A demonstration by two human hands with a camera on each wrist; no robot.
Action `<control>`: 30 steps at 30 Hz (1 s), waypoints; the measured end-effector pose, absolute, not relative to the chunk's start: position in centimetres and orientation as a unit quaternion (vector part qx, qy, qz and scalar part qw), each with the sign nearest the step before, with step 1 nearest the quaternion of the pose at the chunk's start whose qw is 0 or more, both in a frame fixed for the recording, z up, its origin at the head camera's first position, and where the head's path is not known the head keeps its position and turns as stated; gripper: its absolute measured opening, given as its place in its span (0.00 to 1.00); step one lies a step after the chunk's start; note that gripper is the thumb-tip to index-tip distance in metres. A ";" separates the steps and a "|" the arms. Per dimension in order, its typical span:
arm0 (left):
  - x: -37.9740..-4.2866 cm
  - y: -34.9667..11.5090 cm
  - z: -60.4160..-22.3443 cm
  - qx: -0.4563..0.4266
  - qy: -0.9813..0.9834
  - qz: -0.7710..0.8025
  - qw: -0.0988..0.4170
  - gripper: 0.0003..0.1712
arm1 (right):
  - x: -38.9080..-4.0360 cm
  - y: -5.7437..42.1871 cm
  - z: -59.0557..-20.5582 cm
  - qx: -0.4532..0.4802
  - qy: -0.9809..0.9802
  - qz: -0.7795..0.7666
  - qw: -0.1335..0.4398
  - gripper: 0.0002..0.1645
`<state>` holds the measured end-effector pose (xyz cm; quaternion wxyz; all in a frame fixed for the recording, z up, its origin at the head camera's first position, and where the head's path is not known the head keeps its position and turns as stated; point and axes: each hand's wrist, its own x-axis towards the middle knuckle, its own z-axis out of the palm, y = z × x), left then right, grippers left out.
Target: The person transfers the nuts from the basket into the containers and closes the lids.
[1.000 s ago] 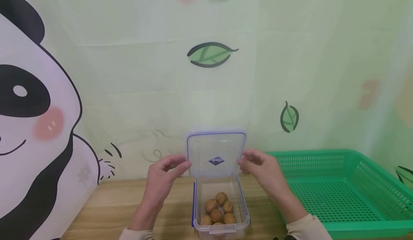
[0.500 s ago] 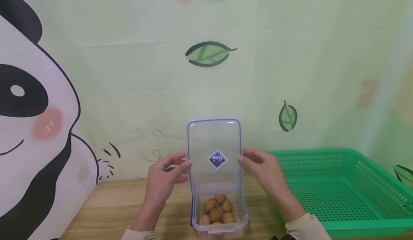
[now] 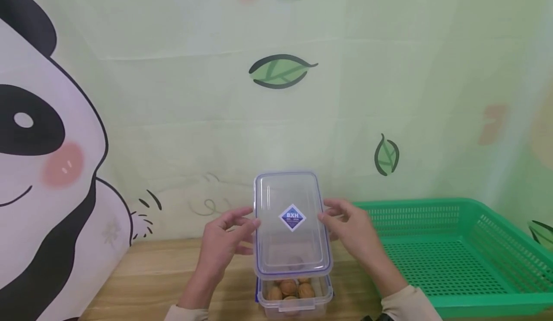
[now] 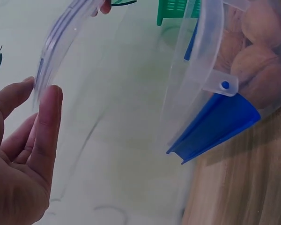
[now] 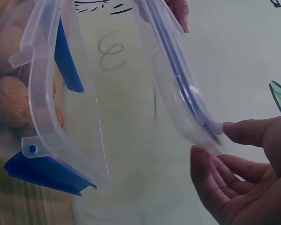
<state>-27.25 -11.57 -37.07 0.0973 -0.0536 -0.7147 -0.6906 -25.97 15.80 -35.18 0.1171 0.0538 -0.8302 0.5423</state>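
A clear lid with a blue seal and a diamond-shaped BXH label is held tilted above a clear plastic box. My left hand pinches its left edge between thumb and fingers, and my right hand pinches the right edge. Several walnuts lie in the box; the lid covers part of them in the head view. In both wrist views the lid is apart from the box rim. Blue side clips hang folded outward from the box, another clip showing in the right wrist view.
A green plastic basket with perforated walls stands on the right of the wooden table, beside my right forearm. Behind the table hangs a pale green cloth printed with a panda and leaves.
Both hands have turned the lid from leaning back, through upright, to tilted with its near edge over the box. It now covers more of the walnuts. The box has stayed in place.
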 end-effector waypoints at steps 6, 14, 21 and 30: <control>-27.5 -11.6 -38.2 -0.047 -0.728 -0.682 0.059 0.24 | -26.0 15.6 -35.6 0.064 -0.864 0.493 0.083 0.29; -27.5 -11.6 -39.5 -0.047 -0.745 -0.665 0.012 0.26 | -26.4 15.2 -36.4 0.067 -0.901 0.426 0.055 0.32; -27.3 -11.8 -40.0 -0.042 -0.773 -0.633 -0.009 0.28 | -26.6 14.9 -37.3 0.082 -0.925 0.368 0.049 0.13; -27.5 -11.7 -40.5 -0.035 -0.800 -0.599 -0.010 0.26 | -26.6 14.5 -38.0 0.087 -0.933 0.347 0.052 0.11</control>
